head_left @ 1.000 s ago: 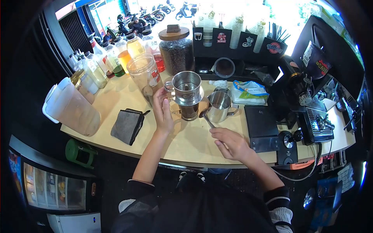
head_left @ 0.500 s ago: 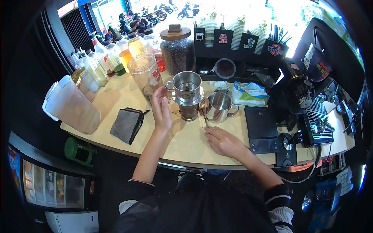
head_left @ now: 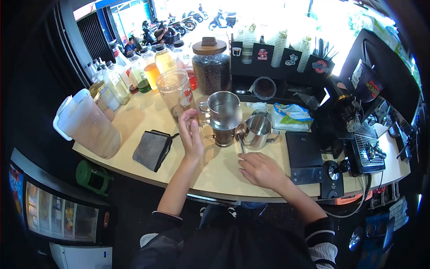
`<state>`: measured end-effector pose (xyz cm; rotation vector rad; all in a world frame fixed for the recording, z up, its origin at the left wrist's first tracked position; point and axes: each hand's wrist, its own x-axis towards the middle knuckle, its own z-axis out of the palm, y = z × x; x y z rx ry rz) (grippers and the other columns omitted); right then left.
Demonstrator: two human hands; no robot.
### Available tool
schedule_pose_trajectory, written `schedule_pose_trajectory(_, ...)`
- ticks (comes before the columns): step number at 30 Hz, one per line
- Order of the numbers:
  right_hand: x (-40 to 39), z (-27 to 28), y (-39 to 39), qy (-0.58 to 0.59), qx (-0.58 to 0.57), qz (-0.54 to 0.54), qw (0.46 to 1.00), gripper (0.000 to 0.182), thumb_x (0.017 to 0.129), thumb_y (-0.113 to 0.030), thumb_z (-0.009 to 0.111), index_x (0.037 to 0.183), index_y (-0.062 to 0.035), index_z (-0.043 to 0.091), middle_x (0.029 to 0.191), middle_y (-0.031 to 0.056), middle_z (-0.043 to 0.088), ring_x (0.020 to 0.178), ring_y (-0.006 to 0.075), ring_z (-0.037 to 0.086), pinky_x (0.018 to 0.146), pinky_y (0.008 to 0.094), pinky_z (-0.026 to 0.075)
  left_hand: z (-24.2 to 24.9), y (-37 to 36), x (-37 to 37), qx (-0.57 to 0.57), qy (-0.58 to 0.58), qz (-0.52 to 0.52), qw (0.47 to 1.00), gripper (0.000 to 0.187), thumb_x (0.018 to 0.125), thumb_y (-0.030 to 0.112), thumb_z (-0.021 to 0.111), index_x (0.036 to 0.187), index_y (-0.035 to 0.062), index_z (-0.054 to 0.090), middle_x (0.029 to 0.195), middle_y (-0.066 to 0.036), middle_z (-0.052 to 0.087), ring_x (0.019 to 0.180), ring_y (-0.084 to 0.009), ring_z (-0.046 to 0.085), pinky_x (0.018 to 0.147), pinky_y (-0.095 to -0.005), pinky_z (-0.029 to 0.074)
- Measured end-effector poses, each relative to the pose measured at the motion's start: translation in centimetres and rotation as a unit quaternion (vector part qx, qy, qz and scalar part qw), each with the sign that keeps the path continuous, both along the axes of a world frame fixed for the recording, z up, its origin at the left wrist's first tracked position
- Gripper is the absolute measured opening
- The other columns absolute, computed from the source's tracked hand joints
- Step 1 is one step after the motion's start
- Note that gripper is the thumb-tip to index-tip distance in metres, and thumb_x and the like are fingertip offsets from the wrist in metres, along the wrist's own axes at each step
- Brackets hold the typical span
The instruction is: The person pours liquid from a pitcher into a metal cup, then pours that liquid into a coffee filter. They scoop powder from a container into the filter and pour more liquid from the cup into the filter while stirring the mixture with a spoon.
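A steel drip coffee filter with a side handle sits on top of a glass mug with dark contents. My left hand is upright just left of them, fingers raised and loosely apart, with nothing visible in it. My right hand lies low over the counter, its fingers closed at the handle end of a metal spoon. The spoon's bowl points away from me, between the mug and a steel milk pitcher. Part of the spoon handle is hidden by my fingers.
A folded grey cloth and a plastic pitcher are at left. Behind stand a clear jar, a coffee bean jar and several bottles. At right are a black scale, a wipes pack and an espresso machine.
The whole view has shifted slightly, so everything appears a little lower and further right. Both hands keep nearly the same places relative to the filter and spoon.
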<state>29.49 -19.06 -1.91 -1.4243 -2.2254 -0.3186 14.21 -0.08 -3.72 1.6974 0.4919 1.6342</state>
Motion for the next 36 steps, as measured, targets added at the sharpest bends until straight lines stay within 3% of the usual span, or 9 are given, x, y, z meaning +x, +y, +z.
schedule_pose_trajectory(8,-4.8,4.3,4.2,0.023,0.037,0.088,0.995,0.014,0.077,-0.013,0.065,0.084,-0.0036,0.058,0.090,0.0081,0.056,0.079,0.0221,0.057,0.068,0.0326,0.046,-0.4,1.0,-2.7,0.022,-0.046,0.037,0.998,0.034,0.090,0.012,0.052,0.120,-0.0002,0.040,0.112,-0.010,0.049,0.105,-0.0175,0.047,0.092,-0.0313,0.036)
schedule_pose_trajectory(14,-8.0,9.2,8.9,0.057,0.061,0.141,0.986,0.012,0.077,-0.011,0.065,0.083,-0.0039,0.057,0.089,0.0066,0.055,0.076,0.0218,0.056,0.066,0.0326,0.046,4.1,5.5,-5.3,0.028,0.047,0.168,0.984,0.069,0.073,0.024,0.075,0.125,-0.0005,0.036,0.118,-0.013,0.047,0.111,-0.0261,0.046,0.093,-0.0357,0.037)
schedule_pose_trajectory(17,-9.3,11.1,9.9,0.063,0.065,0.143,0.986,0.010,0.079,-0.011,0.064,0.083,-0.0041,0.058,0.089,0.0062,0.055,0.077,0.0218,0.057,0.067,0.0331,0.047,5.0,8.0,-4.1,0.024,0.080,0.147,0.986,0.088,0.065,0.022,0.082,0.132,0.0005,0.030,0.126,-0.014,0.044,0.118,-0.0241,0.044,0.098,-0.0350,0.036)
schedule_pose_trajectory(19,-9.8,11.6,10.4,0.067,0.061,0.158,0.983,0.010,0.079,-0.011,0.064,0.084,-0.0040,0.059,0.090,0.0067,0.055,0.079,0.0223,0.058,0.068,0.0324,0.047,5.0,9.1,-3.4,-0.058,0.072,0.011,0.996,0.099,0.058,0.020,0.086,0.135,-0.0001,0.027,0.129,-0.016,0.042,0.120,-0.0251,0.044,0.101,-0.0362,0.037)
schedule_pose_trajectory(25,-8.6,14.3,11.3,0.130,0.131,0.072,0.980,0.011,0.078,-0.009,0.064,0.086,-0.0029,0.059,0.091,0.0088,0.059,0.083,0.0266,0.060,0.070,0.0358,0.049,3.6,8.8,-3.8,0.035,0.012,-0.040,0.999,0.099,0.055,0.021,0.087,0.133,0.0022,0.029,0.122,-0.017,0.049,0.115,-0.0271,0.050,0.096,-0.0371,0.043)
schedule_pose_trajectory(29,-9.1,15.7,11.6,0.155,-0.011,-0.022,0.988,0.009,0.082,-0.010,0.058,0.087,-0.0042,0.062,0.090,0.0138,0.061,0.077,0.0329,0.063,0.066,0.0383,0.051,2.1,6.5,-4.7,0.027,0.025,-0.045,0.998,0.098,0.055,0.021,0.088,0.132,0.0034,0.030,0.122,-0.015,0.050,0.109,-0.0262,0.054,0.092,-0.0370,0.046)
schedule_pose_trajectory(31,-9.8,15.2,12.4,0.101,0.001,-0.009,0.995,0.012,0.080,-0.009,0.057,0.088,-0.0037,0.064,0.088,0.0160,0.062,0.073,0.0327,0.064,0.064,0.0375,0.052,-0.3,6.6,-4.3,-0.024,-0.013,-0.114,0.993,0.100,0.056,0.023,0.088,0.132,0.0034,0.028,0.121,-0.014,0.050,0.105,-0.0253,0.057,0.089,-0.0356,0.049)
schedule_pose_trajectory(33,-11.2,15.2,12.7,-0.041,-0.150,-0.100,0.983,0.012,0.076,-0.006,0.059,0.085,-0.0019,0.064,0.083,0.0160,0.064,0.071,0.0304,0.066,0.063,0.0366,0.053,-0.8,6.7,-4.8,-0.004,0.015,-0.126,0.992,0.103,0.054,0.026,0.089,0.133,0.0033,0.026,0.122,-0.014,0.048,0.109,-0.0246,0.055,0.091,-0.0357,0.047)
schedule_pose_trajectory(36,-12.1,14.5,13.4,-0.091,-0.176,-0.127,0.972,0.009,0.072,-0.004,0.059,0.079,-0.0010,0.065,0.073,0.0146,0.065,0.069,0.0285,0.067,0.058,0.0361,0.054,1.3,5.8,-5.7,0.210,0.065,0.008,0.976,0.106,0.051,0.032,0.090,0.132,0.0046,0.027,0.124,-0.015,0.046,0.113,-0.0263,0.051,0.094,-0.0378,0.045)
